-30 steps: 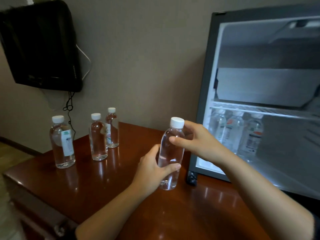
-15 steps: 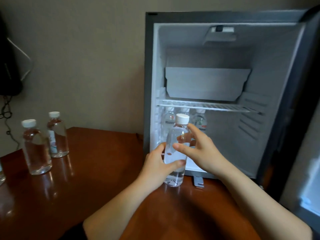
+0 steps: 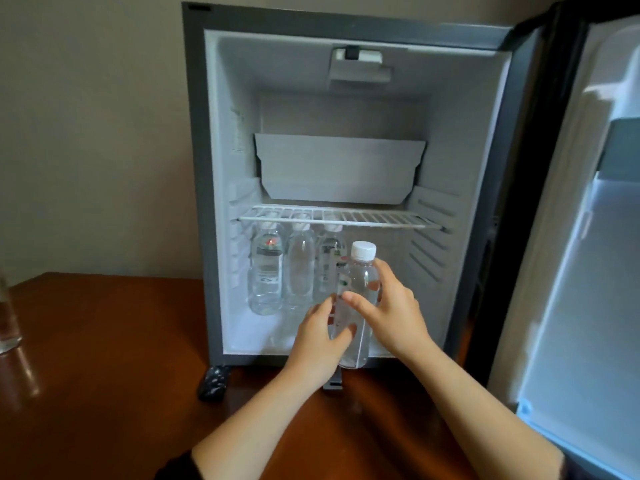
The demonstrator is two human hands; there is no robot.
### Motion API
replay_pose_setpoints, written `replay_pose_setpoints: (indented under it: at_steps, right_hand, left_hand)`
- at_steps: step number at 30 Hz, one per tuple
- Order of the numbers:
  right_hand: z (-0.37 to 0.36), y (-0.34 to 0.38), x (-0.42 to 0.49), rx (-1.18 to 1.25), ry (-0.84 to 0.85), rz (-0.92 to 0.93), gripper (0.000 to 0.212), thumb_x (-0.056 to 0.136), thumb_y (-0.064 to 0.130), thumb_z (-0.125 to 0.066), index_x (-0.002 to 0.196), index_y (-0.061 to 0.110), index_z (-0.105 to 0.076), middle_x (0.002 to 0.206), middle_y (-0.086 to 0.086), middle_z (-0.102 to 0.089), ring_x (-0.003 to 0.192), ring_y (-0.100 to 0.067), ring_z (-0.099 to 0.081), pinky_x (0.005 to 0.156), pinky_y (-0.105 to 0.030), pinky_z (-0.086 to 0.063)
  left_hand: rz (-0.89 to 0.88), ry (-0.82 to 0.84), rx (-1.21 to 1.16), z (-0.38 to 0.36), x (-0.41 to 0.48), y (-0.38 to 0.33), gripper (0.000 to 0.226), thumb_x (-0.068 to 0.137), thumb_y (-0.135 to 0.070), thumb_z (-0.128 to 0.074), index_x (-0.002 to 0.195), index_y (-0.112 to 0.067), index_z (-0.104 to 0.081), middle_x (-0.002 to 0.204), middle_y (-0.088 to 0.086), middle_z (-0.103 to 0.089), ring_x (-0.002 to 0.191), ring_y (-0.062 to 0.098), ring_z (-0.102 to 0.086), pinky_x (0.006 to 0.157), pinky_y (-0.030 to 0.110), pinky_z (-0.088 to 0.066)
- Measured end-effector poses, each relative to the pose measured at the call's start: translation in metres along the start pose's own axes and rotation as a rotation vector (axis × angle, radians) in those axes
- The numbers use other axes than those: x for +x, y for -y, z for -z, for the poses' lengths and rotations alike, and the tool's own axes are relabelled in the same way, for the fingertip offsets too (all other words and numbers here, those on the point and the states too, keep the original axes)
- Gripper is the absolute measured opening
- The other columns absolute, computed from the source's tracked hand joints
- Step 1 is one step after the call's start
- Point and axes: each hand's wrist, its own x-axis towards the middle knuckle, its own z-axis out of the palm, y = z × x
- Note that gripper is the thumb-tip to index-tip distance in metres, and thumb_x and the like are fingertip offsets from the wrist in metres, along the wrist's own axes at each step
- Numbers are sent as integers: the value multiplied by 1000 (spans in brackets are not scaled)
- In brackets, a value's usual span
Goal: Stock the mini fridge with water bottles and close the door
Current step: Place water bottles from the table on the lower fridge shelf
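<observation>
A clear water bottle [image 3: 360,278] with a white cap stands upright at the mouth of the open mini fridge [image 3: 197,202]. My left hand [image 3: 320,337] grips its lower body from the left. My right hand [image 3: 398,310] grips its middle from the right. Three water bottles [image 3: 266,268] stand in a row on the fridge floor behind it, under the wire shelf [image 3: 332,218]. The fridge door [image 3: 588,237] is swung wide open on the right.
The fridge stands on a dark red wooden table [image 3: 104,358]. Part of another bottle [image 3: 8,320] shows at the left edge. A white tray [image 3: 337,168] sits above the wire shelf. A black fridge foot [image 3: 214,381] rests on the table.
Both hands carried the bottle rightward from over the table to the fridge opening. The view swung right, so the bottles on the table slid out of sight.
</observation>
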Motion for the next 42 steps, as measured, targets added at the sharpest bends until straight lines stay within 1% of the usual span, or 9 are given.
replay_pose_setpoints:
  at_steps: [8, 12, 16, 19, 22, 24, 33, 39, 42]
  right_hand:
    - [-7, -22, 29, 57, -72, -83, 41, 86, 38, -62, 122, 33, -42, 113, 4, -62, 102, -19, -61, 85, -41, -52]
    - [-16, -31, 49, 6, -104, -184, 49, 88, 44, -57, 129, 35, -35, 120, 0, -58, 103, -26, -61, 82, -40, -51]
    - [-20, -38, 69, 13, -116, -222, 48, 90, 39, -58, 132, 32, -35, 124, -1, -57, 107, -27, -60, 75, -31, -40]
    - [-27, -45, 83, 56, -124, -221, 53, 90, 37, -58, 137, 32, -33, 131, 0, -55, 114, -26, -58, 85, -36, -46]
    - [-34, -52, 99, 72, -130, -210, 58, 90, 35, -60, 140, 29, -31, 132, -2, -54, 117, -26, -57, 91, -38, -47]
    - [-38, -56, 110, 85, -121, -223, 61, 89, 34, -60, 142, 28, -29, 135, -3, -52, 119, -27, -56, 94, -38, -46]
    - [-60, -74, 148, 86, -90, -219, 59, 87, 41, -61, 137, 28, -32, 134, -7, -53, 119, -30, -55, 94, -42, -48]
    - [-67, -77, 158, 52, -87, -246, 58, 89, 43, -58, 136, 24, -29, 133, -10, -53, 117, -32, -55, 93, -39, -47]
    - [-61, -74, 155, 92, -29, -238, 65, 90, 42, -55, 143, 26, -21, 138, -11, -49, 121, -32, -53, 96, -39, -46]
  left_hand:
    - [35, 83, 5, -24, 28, 6, 65, 91, -30, -56, 147, -30, -22, 149, -5, -35, 136, 12, -34, 113, 36, -32]
    - [-111, -66, 327, -16, 44, 5, 67, 92, -31, -52, 148, -29, -16, 158, -9, -3, 146, 14, -5, 118, 38, -15]
    - [-229, -164, 646, 3, 68, 1, 70, 93, -36, -48, 148, -32, -6, 158, -7, 11, 146, 15, 12, 117, 41, -3]
    - [-300, -197, 869, 9, 88, 9, 72, 90, -40, -52, 148, -31, -10, 159, -1, 4, 147, 22, 7, 117, 45, -2]
    - [-364, -239, 1060, 13, 102, 21, 82, 73, -47, -71, 142, -29, -31, 152, 7, -30, 141, 32, -26, 108, 56, -24]
    - [-394, -282, 1126, 14, 108, 31, 88, 67, -52, -73, 141, -29, -33, 148, 8, -39, 139, 32, -30, 103, 59, -29]
    - [-457, -329, 1148, 8, 114, 49, 104, 68, -58, -68, 149, -25, -12, 154, 8, -17, 145, 28, 8, 109, 60, -17]
    - [-443, -299, 1148, 6, 112, 53, 108, 67, -54, -71, 149, -24, -9, 155, 10, -15, 144, 30, -4, 110, 59, -10]
    - [-416, -276, 1168, 9, 107, 48, 111, 61, -54, -77, 149, -23, -15, 154, 13, -23, 143, 31, -15, 109, 61, -19]
